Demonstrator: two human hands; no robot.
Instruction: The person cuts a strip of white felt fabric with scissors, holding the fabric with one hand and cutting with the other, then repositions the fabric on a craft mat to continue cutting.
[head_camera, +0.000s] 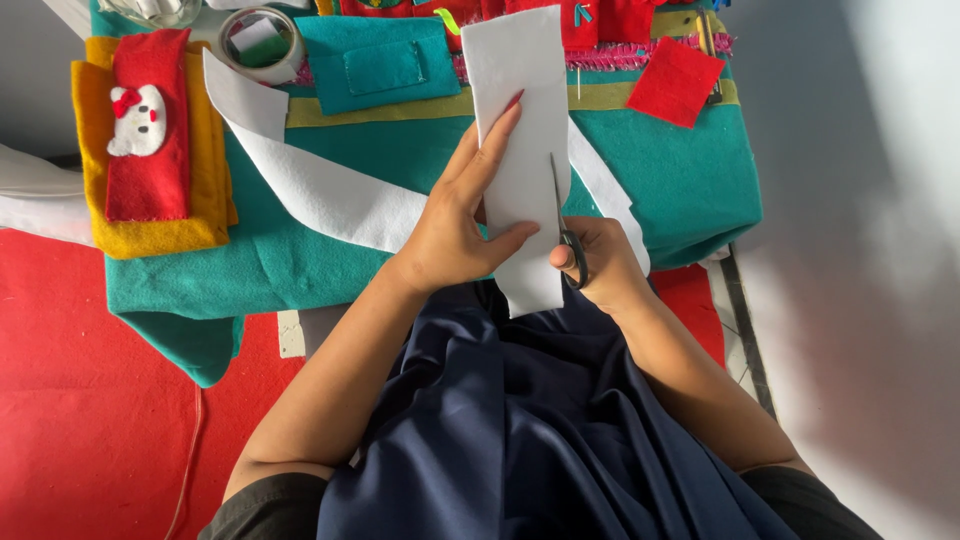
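My left hand (455, 225) pinches a long white felt strip (520, 80) that stands upright over my lap, fingers behind it and thumb in front. My right hand (600, 262) grips small black-handled scissors (566, 215), and their blades bite into the strip's right edge near its middle. A second curved white felt piece (320, 185) lies on the teal felt sheet (680, 180) behind the strip.
On the teal sheet lie a red and yellow felt stack with a white cat face (150, 140), a tape roll (262, 42), a teal pocket piece (380, 65) and a red square (675, 82). Red felt (90, 400) covers the floor at left. My dark blue skirt (520, 430) fills the foreground.
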